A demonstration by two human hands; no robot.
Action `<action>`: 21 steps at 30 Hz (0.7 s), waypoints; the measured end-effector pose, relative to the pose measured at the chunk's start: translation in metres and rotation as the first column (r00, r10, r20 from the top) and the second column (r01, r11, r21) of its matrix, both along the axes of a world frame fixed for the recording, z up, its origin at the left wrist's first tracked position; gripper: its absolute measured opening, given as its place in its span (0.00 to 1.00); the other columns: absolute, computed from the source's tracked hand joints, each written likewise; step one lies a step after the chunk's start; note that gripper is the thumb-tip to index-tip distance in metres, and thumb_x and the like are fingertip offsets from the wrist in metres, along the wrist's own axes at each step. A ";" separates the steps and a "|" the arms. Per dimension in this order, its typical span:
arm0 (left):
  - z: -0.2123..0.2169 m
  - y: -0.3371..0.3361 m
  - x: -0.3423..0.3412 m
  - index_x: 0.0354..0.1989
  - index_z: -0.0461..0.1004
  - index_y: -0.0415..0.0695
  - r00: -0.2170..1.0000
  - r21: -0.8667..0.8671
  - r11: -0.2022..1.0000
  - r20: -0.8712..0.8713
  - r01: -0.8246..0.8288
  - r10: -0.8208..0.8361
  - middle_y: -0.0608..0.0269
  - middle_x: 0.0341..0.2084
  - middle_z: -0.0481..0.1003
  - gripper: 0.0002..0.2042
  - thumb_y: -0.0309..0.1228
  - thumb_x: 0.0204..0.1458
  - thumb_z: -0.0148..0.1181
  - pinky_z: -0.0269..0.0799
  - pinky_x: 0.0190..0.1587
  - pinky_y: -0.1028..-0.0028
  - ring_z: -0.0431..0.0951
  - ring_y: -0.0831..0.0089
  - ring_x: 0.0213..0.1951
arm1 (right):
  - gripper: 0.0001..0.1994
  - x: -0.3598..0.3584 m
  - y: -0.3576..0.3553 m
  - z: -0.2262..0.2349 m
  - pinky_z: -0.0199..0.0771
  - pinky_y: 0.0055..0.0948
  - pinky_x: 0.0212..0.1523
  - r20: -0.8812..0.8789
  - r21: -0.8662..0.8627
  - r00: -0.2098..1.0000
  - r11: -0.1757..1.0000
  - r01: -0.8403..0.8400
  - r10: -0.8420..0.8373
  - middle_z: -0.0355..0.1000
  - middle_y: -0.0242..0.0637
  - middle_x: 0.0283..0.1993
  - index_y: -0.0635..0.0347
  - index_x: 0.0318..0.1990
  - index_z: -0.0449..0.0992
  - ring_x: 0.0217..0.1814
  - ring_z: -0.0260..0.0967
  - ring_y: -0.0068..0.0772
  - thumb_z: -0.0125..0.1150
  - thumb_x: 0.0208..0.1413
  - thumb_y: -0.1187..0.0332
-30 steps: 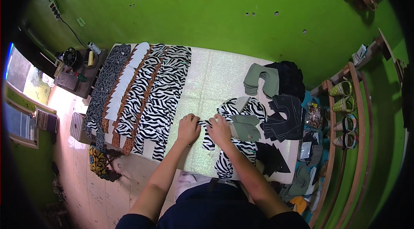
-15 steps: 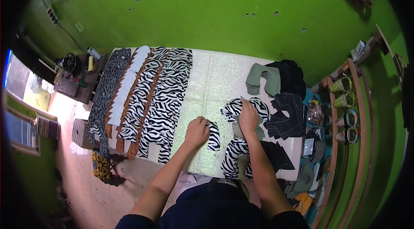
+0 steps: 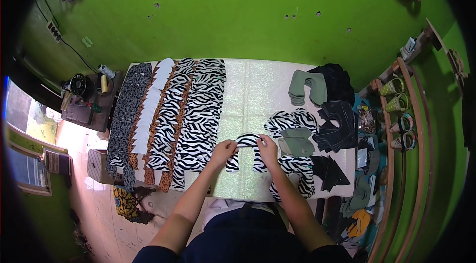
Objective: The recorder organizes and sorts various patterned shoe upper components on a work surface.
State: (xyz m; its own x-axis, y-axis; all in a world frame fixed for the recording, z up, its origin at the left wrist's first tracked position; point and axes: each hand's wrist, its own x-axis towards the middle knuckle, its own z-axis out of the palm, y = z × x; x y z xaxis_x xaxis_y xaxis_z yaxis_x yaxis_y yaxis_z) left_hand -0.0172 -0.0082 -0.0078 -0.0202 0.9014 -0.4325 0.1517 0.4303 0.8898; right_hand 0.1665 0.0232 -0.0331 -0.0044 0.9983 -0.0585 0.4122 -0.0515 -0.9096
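An arch-shaped zebra-print fabric piece [image 3: 248, 139] is stretched between my two hands near the table's front edge, its two legs hanging toward me. My left hand [image 3: 225, 152] pinches its left side, and my right hand [image 3: 268, 151] grips the right side, fingers closed on the edge. Just right of my right hand lie grey-green cut pieces [image 3: 297, 145]. More zebra-print pieces lie above them [image 3: 292, 120] and below them [image 3: 300, 170], the lower ones partly behind my right forearm.
Overlapping rows of zebra-print [image 3: 201, 109], white [image 3: 151, 109] and dark grey patterned pieces [image 3: 130, 114] cover the table's left side. Green arches [image 3: 307, 87] and black pieces [image 3: 338, 126] are stacked at right. A wooden rack [image 3: 404, 114] holding shoes stands beyond.
My right hand has left the pile on the right and moved left to the arch-shaped zebra-print piece. Both hands now hold that piece, and its whole arch shows.
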 end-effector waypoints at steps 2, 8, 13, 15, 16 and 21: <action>0.001 -0.005 -0.002 0.29 0.73 0.36 0.987 0.012 0.998 -0.152 0.061 -0.058 0.65 0.17 0.72 0.13 0.36 0.54 0.53 0.64 0.24 0.78 0.69 0.80 0.19 | 0.14 0.004 0.000 0.000 0.71 0.33 0.36 0.084 -0.027 0.996 0.999 -0.029 0.031 0.73 0.46 0.38 0.60 0.44 0.72 0.35 0.73 0.44 0.57 0.51 0.65; -0.015 -0.012 -0.005 0.24 0.71 0.37 0.933 0.067 0.994 -0.355 0.080 -0.051 0.51 0.17 0.72 0.12 0.35 0.50 0.53 0.67 0.27 0.67 0.73 0.59 0.20 | 0.10 -0.005 -0.011 0.009 0.66 0.33 0.38 0.423 0.111 0.904 0.987 -0.117 0.060 0.71 0.38 0.30 0.60 0.35 0.74 0.36 0.65 0.38 0.60 0.47 0.66; -0.017 -0.009 -0.004 0.24 0.70 0.36 0.880 0.140 0.979 -0.471 0.145 -0.062 0.56 0.16 0.72 0.11 0.32 0.52 0.53 0.67 0.25 0.72 0.74 0.69 0.18 | 0.10 -0.009 -0.013 -0.001 0.66 0.34 0.37 0.436 0.176 0.900 0.979 -0.107 0.020 0.70 0.38 0.29 0.60 0.35 0.74 0.35 0.65 0.40 0.60 0.47 0.66; -0.016 -0.008 0.001 0.24 0.71 0.36 0.827 0.180 0.974 -0.561 0.137 -0.013 0.46 0.22 0.72 0.11 0.33 0.49 0.52 0.68 0.34 0.61 0.73 0.53 0.28 | 0.10 -0.009 -0.013 -0.004 0.66 0.34 0.37 0.468 0.181 0.884 0.977 -0.112 0.014 0.70 0.38 0.30 0.60 0.35 0.74 0.35 0.65 0.41 0.60 0.47 0.66; -0.014 -0.006 0.003 0.26 0.71 0.37 0.807 0.106 0.982 -0.587 0.158 -0.066 0.49 0.26 0.71 0.10 0.33 0.48 0.53 0.69 0.36 0.61 0.72 0.53 0.33 | 0.10 -0.009 -0.013 -0.005 0.65 0.34 0.38 0.502 0.182 0.865 0.976 -0.121 0.014 0.70 0.38 0.32 0.59 0.36 0.73 0.37 0.65 0.41 0.60 0.47 0.66; -0.012 -0.007 0.006 0.34 0.68 0.41 0.695 0.100 0.981 -0.717 0.168 -0.046 0.56 0.36 0.66 0.10 0.32 0.46 0.58 0.70 0.40 0.63 0.68 0.57 0.40 | 0.14 -0.019 -0.018 0.005 0.63 0.37 0.46 0.598 0.155 0.801 0.982 -0.105 -0.009 0.66 0.40 0.43 0.58 0.42 0.71 0.47 0.61 0.44 0.61 0.46 0.68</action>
